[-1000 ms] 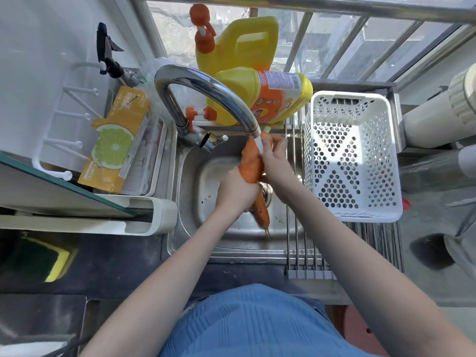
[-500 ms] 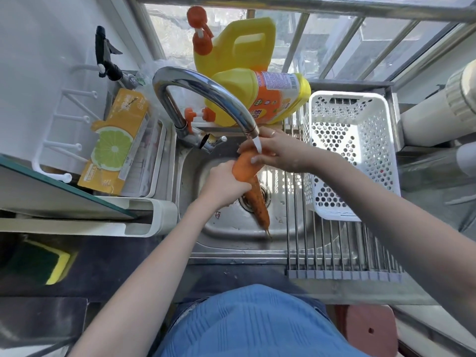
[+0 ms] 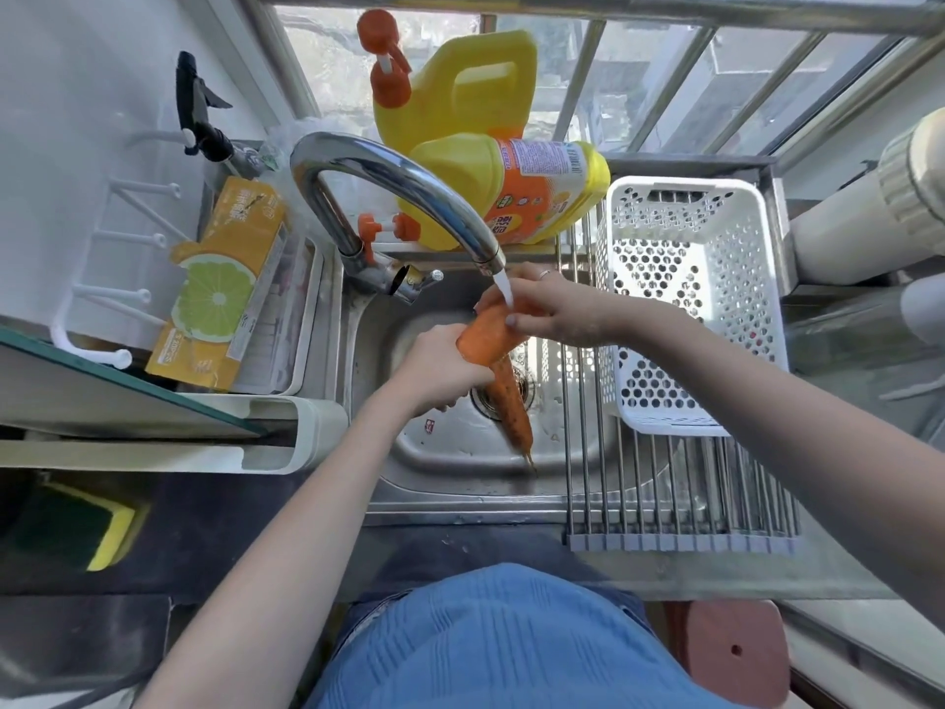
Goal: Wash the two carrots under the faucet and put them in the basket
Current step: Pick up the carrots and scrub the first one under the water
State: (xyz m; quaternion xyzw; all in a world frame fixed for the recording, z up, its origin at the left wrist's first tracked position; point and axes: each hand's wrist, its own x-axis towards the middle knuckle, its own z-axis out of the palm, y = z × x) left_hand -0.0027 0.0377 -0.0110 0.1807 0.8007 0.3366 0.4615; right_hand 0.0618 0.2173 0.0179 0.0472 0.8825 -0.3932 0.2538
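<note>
Head view. We take the faucet (image 3: pixel 404 194) as our landmark: its chrome arch rises behind the sink (image 3: pixel 450 452) and its spout ends above the basin, where a white stream of water (image 3: pixel 503 289) falls.

Directly below the spout we see one carrot (image 3: pixel 491 345), held lengthwise with its thick end up in the stream and its thin tip pointing down toward the sink's near edge, over the drain. We can make out only this one carrot.

The left hand (image 3: pixel 440 368) reaches in from below the spout, forearm slanting up from the lower left; its fingers are curled round the carrot's middle and grip it. The right hand (image 3: pixel 549 309) comes in from the right of the spout, wrist bent inward; its fingers and thumb wrap the carrot's thick end just under the water, and a ring shows on one finger.

Right of the faucet, the white perforated basket (image 3: pixel 736 319) stands on a roll-up rack of steel rods (image 3: pixel 680 483) that spans the sink's right part. Behind the faucet stand two yellow detergent bottles (image 3: pixel 503 189); to its left lies an orange box with a lime picture (image 3: pixel 220 289).
</note>
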